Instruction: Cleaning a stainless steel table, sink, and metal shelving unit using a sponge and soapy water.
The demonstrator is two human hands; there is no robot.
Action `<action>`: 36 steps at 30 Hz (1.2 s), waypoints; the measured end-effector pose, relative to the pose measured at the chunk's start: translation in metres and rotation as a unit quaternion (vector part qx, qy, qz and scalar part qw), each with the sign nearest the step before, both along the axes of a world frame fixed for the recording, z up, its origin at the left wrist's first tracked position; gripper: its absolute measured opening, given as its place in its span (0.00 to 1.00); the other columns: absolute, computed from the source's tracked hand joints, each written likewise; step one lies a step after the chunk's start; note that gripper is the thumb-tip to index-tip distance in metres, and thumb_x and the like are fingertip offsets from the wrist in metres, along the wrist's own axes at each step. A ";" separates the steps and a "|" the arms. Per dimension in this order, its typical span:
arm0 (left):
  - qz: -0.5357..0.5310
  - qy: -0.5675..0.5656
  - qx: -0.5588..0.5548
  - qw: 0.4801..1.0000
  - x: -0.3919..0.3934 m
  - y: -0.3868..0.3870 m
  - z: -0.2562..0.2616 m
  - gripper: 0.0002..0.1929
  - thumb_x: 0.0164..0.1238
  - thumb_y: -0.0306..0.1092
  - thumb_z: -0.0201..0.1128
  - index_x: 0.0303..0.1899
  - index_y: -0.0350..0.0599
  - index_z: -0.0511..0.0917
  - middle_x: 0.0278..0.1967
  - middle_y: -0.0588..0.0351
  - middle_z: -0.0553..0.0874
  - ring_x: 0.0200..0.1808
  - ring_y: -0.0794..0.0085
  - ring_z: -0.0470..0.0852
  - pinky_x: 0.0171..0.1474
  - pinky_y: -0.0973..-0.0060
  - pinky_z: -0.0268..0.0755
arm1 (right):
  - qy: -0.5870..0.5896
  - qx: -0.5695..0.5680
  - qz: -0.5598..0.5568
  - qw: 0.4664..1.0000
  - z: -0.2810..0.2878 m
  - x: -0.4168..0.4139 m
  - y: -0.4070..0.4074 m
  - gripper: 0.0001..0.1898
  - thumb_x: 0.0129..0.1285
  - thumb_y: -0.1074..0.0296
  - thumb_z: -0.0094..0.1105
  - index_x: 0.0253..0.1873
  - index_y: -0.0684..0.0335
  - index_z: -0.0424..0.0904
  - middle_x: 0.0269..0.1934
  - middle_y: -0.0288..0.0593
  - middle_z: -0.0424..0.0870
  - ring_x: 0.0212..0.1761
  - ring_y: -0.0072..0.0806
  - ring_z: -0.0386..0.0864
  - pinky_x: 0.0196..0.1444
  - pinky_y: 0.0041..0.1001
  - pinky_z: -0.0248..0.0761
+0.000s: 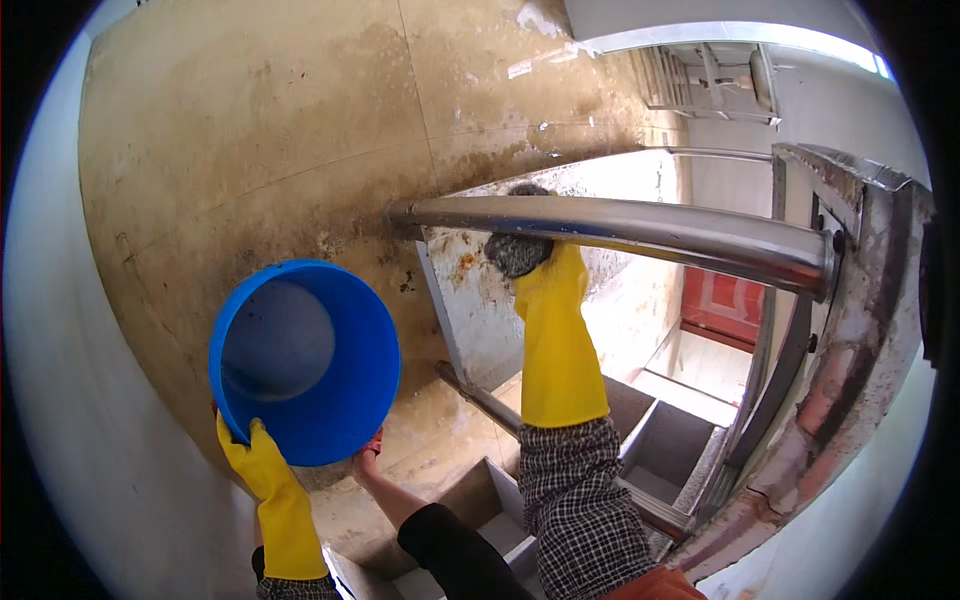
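Observation:
My left hand, in a yellow rubber glove, grips the near rim of a blue plastic bucket. Cloudy greyish liquid lies in the bucket, which tilts towards me. My right hand, gloved in the same yellow rubber, reaches under a thick stainless steel tube. It holds a dark scouring pad, which looks like steel wool, against a pale, stained panel. The tube hides part of the pad and most of the glove's fingers.
A brown-stained tan surface surrounds the bucket and panel. A lower metal tube runs beside grey open compartments. At right stands a worn metal frame. My leg shows below the bucket. A metal rack stands farther off.

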State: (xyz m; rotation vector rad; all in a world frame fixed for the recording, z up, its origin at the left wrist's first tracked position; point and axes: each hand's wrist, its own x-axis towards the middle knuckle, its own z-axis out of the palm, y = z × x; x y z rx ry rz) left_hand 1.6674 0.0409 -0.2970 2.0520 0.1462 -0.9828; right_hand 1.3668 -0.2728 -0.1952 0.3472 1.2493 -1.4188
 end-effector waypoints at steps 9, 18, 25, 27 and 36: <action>0.022 -0.003 0.002 1.000 0.007 0.011 -0.013 0.29 0.76 0.30 0.58 0.76 0.44 0.66 0.72 0.44 0.74 0.68 0.56 0.78 0.70 0.63 0.71 | 0.665 -0.138 0.183 0.711 0.080 0.094 0.110 0.21 0.74 0.77 0.60 0.69 0.63 0.76 0.67 0.47 0.77 0.66 0.35 0.76 0.69 0.32 0.69; -0.015 -0.001 0.043 0.999 0.009 -0.004 -0.002 0.26 0.78 0.30 0.59 0.74 0.44 0.68 0.71 0.47 0.75 0.70 0.56 0.76 0.73 0.62 0.68 | 0.922 -0.290 0.227 0.117 0.183 0.110 0.018 0.24 0.59 0.86 0.58 0.57 0.56 0.87 0.61 0.52 0.85 0.62 0.54 0.81 0.71 0.43 0.68; -0.006 0.027 0.023 0.999 0.022 0.010 -0.010 0.26 0.77 0.30 0.59 0.73 0.43 0.70 0.73 0.48 0.74 0.71 0.56 0.75 0.74 0.63 0.67 | 0.908 -0.158 0.380 0.072 0.089 0.106 -0.001 0.18 0.59 0.78 0.55 0.52 0.55 0.87 0.57 0.47 0.86 0.59 0.49 0.81 0.64 0.44 0.72; 0.013 0.017 0.023 1.000 0.014 -0.005 0.002 0.26 0.76 0.27 0.59 0.73 0.42 0.70 0.73 0.48 0.74 0.70 0.57 0.76 0.73 0.64 0.67 | 0.887 -0.133 0.437 0.071 0.043 0.106 -0.004 0.09 0.61 0.70 0.58 0.42 0.57 0.87 0.53 0.45 0.87 0.59 0.48 0.82 0.62 0.47 0.73; 0.020 0.008 -0.009 1.000 0.023 0.003 -0.019 0.29 0.73 0.26 0.60 0.74 0.41 0.69 0.69 0.45 0.77 0.66 0.58 0.78 0.70 0.66 0.69 | 0.871 -0.149 0.467 0.003 -0.024 0.093 -0.014 0.05 0.58 0.68 0.64 0.38 0.53 0.87 0.43 0.41 0.87 0.49 0.44 0.86 0.49 0.43 0.79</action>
